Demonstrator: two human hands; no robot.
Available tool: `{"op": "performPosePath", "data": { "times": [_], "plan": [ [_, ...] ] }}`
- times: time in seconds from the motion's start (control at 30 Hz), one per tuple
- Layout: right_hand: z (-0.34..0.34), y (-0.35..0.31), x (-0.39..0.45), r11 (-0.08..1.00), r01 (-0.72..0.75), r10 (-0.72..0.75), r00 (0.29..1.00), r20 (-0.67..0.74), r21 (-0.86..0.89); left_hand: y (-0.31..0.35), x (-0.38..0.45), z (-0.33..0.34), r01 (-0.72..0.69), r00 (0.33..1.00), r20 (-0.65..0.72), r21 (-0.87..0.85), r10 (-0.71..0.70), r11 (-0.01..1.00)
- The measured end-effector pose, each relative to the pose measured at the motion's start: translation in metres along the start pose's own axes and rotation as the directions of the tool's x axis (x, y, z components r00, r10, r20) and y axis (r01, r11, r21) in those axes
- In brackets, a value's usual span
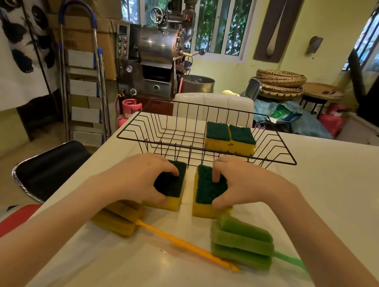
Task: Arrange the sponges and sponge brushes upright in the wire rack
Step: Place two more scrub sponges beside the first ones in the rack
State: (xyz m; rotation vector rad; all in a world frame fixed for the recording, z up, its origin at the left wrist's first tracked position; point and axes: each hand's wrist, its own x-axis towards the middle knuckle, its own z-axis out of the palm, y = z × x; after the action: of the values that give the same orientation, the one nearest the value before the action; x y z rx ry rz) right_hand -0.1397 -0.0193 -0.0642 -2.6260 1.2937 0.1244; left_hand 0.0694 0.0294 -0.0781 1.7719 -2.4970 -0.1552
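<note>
The wire rack [207, 143] stands just beyond both hands, two sponges upright at its right. The left hand [140, 178] and right hand [243, 184] each clamp a flat scouring sponge [170, 186] [206, 191], long axes pointing rackward, equally near.

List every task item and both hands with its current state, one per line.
Black wire rack: on the white table, holding two sponges.
Two yellow sponges with green scrub pads: side by side in the rack's right part.
Left yellow-green sponge: on table, gripped by left hand.
Right yellow-green sponge: on table, gripped by right hand.
Yellow sponge brush: lying flat.
Green sponge brush: lying flat.
</note>
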Motion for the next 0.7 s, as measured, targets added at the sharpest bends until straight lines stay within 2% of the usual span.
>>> {"op": "performPosePath", "data": {
  "times": [0.17,0.3,0.57,0.7],
  "plan": [
    [0.005,0.007,0.006,0.975,-0.019,-0.002,0.996,0.095,0.22,-0.01,0.021,-0.017,0.012,0.979,0.202,-0.116,0.011,0.993],
    [0.003,0.009,0.004,0.966,-0.018,-0.01,0.994,0.106,0.258,-0.013,0.034,-0.022,0.032,0.946,0.324,-0.181,0.029,0.983],
    [0.0,0.005,0.002,0.987,0.023,-0.02,1.0,-0.021,0.162,-0.013,0.032,-0.023,-0.061,0.946,0.309,-0.136,0.101,0.989],
    [-0.023,0.006,-0.007,0.978,0.068,-0.058,0.997,-0.052,0.2,-0.009,0.024,-0.049,-0.11,0.936,0.295,-0.273,0.192,0.956]
  ]
}}
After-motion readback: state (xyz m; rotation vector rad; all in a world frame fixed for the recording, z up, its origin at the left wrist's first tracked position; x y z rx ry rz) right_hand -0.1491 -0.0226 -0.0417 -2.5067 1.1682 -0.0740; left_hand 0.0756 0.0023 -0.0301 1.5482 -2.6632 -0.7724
